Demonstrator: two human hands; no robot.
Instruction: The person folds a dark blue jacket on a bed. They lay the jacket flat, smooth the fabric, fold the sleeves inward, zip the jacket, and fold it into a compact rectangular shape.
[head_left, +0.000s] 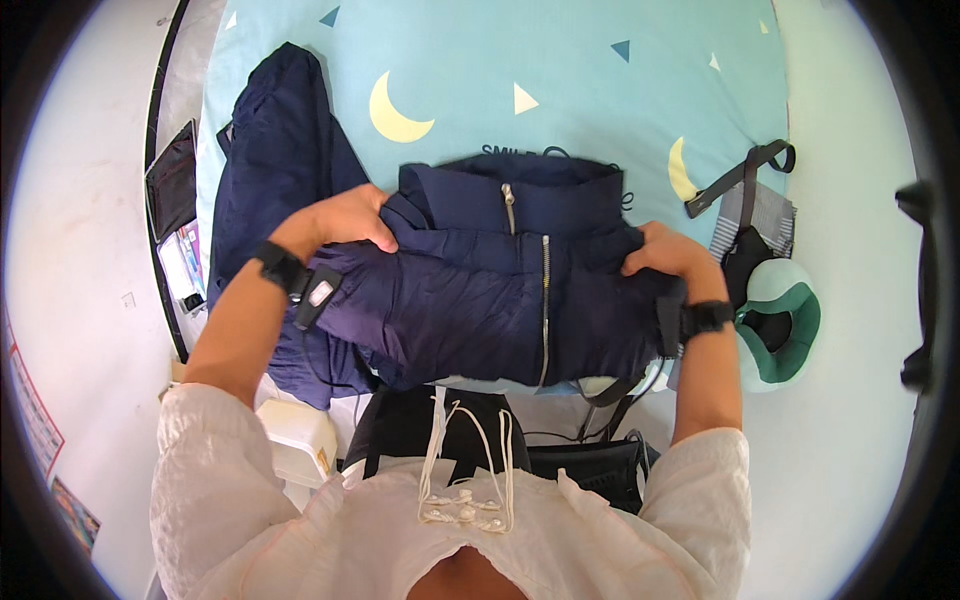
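A navy padded jacket (465, 300) lies across the near edge of the bed, its stand collar away from me. The metal front zipper (546, 300) runs down its middle, and a zipper pull (508, 195) sits on the collar. My left hand (356, 219) grips the jacket at its left shoulder, thumb on top and fingers hidden beneath the cloth. At the opposite shoulder, my right hand (667, 255) pinches the fabric in the same way. Left of the jacket, a dark blue garment (277, 165) lies loosely bunched, partly under my left forearm.
The bed sheet (465, 67) is light blue with moons and triangles. On the right lie a black strap (724, 187), a grey striped cloth (772, 217) and a green-and-white neck pillow (799, 322). A black bag (592, 469) and a white box (296, 439) stand below the bed edge.
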